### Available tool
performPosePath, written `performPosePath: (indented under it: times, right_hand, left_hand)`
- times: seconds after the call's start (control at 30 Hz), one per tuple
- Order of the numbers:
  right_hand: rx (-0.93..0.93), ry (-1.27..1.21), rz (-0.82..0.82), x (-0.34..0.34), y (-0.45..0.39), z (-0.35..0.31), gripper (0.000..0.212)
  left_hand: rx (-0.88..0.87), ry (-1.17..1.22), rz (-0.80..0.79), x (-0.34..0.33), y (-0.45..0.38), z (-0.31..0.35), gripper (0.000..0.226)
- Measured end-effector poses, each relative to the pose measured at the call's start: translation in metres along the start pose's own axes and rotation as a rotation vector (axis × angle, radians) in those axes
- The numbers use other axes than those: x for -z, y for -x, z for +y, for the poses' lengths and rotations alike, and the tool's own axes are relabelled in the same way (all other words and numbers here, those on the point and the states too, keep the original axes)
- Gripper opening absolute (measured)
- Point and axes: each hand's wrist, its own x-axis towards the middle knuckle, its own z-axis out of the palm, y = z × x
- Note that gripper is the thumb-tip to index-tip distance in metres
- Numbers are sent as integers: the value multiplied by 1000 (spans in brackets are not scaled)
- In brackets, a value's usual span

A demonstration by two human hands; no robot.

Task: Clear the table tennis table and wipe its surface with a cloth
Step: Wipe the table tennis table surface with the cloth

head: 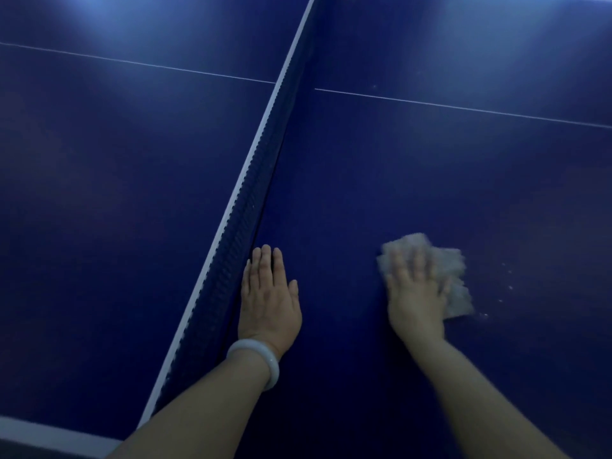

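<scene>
The dark blue table tennis table (414,167) fills the view. My right hand (415,293) presses flat with spread fingers on a light grey cloth (453,270) lying on the right half; the hand and cloth are blurred. My left hand (268,296) rests flat on the table beside the net, fingers straight and together, with a pale bangle on the wrist. Small pale specks (506,286) dot the surface just right of the cloth.
The net (261,170) with its white top band runs diagonally from the near left edge to the far top, just left of my left hand. A thin white centre line (463,107) crosses both halves. The table's white edge (49,432) shows at bottom left.
</scene>
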Motion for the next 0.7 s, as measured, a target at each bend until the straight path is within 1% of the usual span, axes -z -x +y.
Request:
performPosePath:
  times: [0.07,0.1,0.13,0.17,0.2,0.3,0.37,0.43,0.5,0.57,0.63,0.7]
  right_hand:
    - [353,85,8,-18,36,-22,73]
    - [519,126,-4,-25,58,-22,72]
    - [621,150,-21,-28,72,-13,67]
    - [635,156,-47,-27,77,2,63]
    - [595,154,-50,-24,77,19,60]
    - [382,82,-62,-9,63,56,56]
    - [304,62,-70,-5,57,58,52]
    - [291,67,-75,-6,57,52,51]
    - [316,69,-52,-7,59,53,52]
    - [388,81,-34,-9,58,65,53]
    - [434,107,-9,-8,49,88,56]
    - [353,120,35,2,27,119,64]
  left_hand:
    - [0,-5,-2,1,0,-1,66]
    - [-1,-3,0,1,0,-2,65]
    - [-3,1,3,1,0,-3,65]
    - [-5,6,5,1,0,-3,64]
    - [-6,17,5,2,1,-3,64]
    - [-13,103,2,8,1,-2,62]
    - [-56,180,8,12,4,9,60]
    - [-184,204,17,14,12,36,58]
    - [-305,229,-2,10,23,72,59]
    - [-318,244,-39,0,34,106,61]
    - [-285,179,-84,-12,44,127,65]
    - [-277,21,-77,-23,49,137,70]
